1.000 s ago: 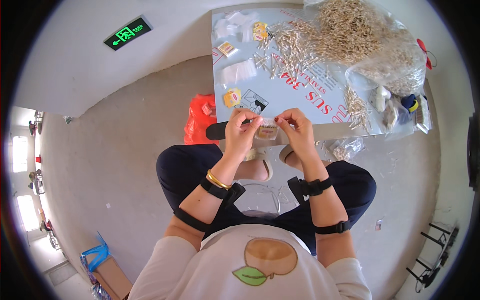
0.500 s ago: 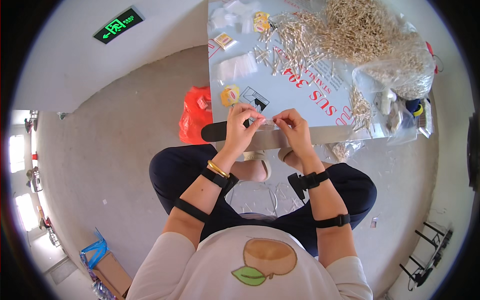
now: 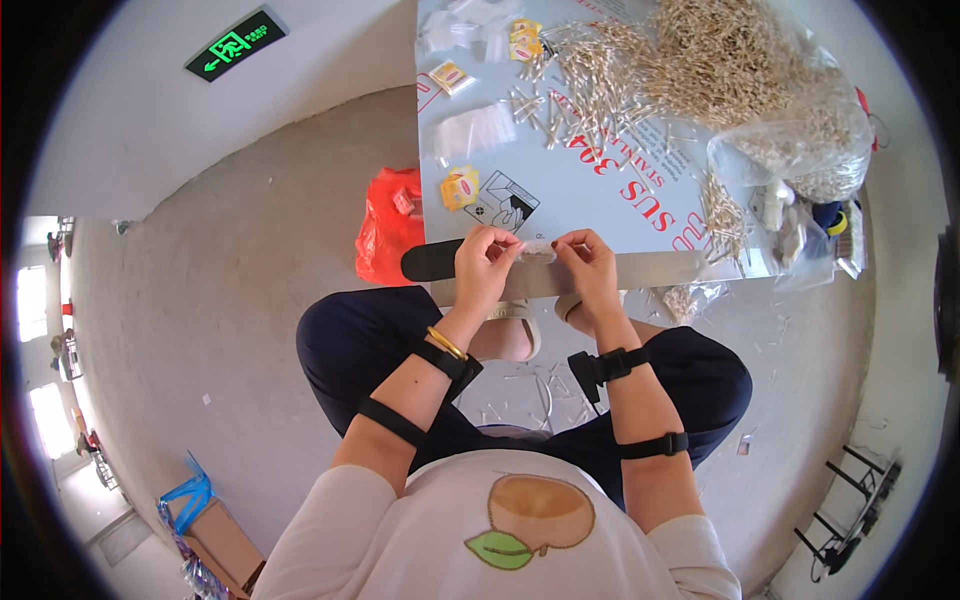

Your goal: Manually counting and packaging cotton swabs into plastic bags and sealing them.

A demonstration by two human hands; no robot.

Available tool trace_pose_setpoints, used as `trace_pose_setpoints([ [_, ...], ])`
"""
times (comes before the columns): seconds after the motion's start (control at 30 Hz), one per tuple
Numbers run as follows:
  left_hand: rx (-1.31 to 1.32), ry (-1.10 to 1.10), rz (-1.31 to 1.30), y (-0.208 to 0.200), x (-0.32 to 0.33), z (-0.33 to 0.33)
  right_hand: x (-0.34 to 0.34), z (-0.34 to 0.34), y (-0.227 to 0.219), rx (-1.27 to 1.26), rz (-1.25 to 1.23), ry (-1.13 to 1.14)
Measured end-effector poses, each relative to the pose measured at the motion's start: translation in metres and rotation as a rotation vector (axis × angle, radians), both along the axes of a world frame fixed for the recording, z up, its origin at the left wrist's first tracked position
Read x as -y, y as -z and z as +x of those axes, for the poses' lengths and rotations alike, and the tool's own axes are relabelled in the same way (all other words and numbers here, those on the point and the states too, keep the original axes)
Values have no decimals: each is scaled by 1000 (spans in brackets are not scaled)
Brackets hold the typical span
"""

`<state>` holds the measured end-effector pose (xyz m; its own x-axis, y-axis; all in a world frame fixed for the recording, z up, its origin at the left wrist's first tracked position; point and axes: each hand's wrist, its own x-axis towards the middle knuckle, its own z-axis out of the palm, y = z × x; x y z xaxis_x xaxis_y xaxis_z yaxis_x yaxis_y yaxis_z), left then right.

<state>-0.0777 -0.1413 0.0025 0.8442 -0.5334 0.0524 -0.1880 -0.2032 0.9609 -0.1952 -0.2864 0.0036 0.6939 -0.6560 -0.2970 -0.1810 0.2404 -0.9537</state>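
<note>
Both hands pinch a small clear plastic bag [image 3: 538, 250] over the near edge of the table [image 3: 590, 215]. Its left end is between the fingertips of my left hand [image 3: 483, 268], its right end between those of my right hand [image 3: 590, 270]. Something pale seems to lie inside the bag, too small to make out. Left of it, small yellow printed packets [image 3: 460, 188] rest on the tabletop. Behind them is a stack of flat clear bags [image 3: 473, 132]. Loose cotton swabs [image 3: 597, 85] spread across the far middle of the table.
A large heap of cotton swabs [image 3: 720, 65] fills the far right, partly in a clear plastic sack [image 3: 815, 150]. More swabs [image 3: 722, 220] lie at the right front. A red plastic bag [image 3: 388, 230] hangs beside the table's left edge. A black rounded piece [image 3: 432, 262] juts from the front edge.
My hands have moved slightly apart and a little down, so more of the clear bag shows between them. Both hands keep their pinch on it.
</note>
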Motion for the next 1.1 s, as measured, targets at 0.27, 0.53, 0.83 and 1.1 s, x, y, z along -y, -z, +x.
trace_pose_setpoints([
  [0.27,-520,35,-64,8,-4,-13,-2,-9,-4,-96,38,-10],
  [0.53,-641,97,-23,11,-8,-6,-1,-9,-2,-210,-36,-40],
  [0.83,-512,172,-54,17,10,-9,1,-8,4,-183,-50,-63],
  [1.1,-632,324,97,4,12,-4,5,-16,18,-170,-108,-86],
])
